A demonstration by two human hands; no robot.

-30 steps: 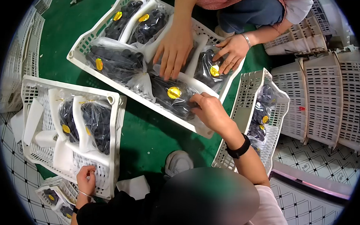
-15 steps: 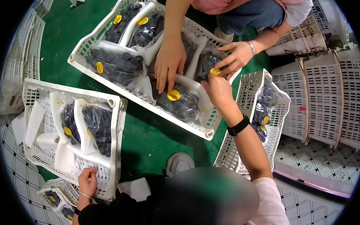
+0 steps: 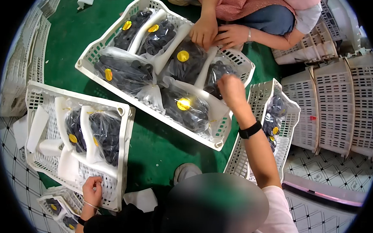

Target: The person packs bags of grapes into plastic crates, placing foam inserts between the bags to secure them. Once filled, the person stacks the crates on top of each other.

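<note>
My right hand, with a black watch at the wrist, hovers at the right corner of the large white crate. Its fingers are curled and slightly smeared, over a clear bag of dark grapes; what they hold is hidden. Other bagged grapes fill the crate, with yellow stickers on them and white foam strips between. At lower left, my left hand is closed with nothing visible in it, by the near edge of a second white crate.
A co-worker's hands rest at the large crate's far edge. Another crate with grape bags stands at right. Stacked crates line the right side, more crates the left. A foam piece lies on the green floor.
The co-worker's hands have drawn back from the grape bags to the far edge. My right hand has shifted slightly down; the yellow sticker beneath it no longer shows. My left hand stays put.
</note>
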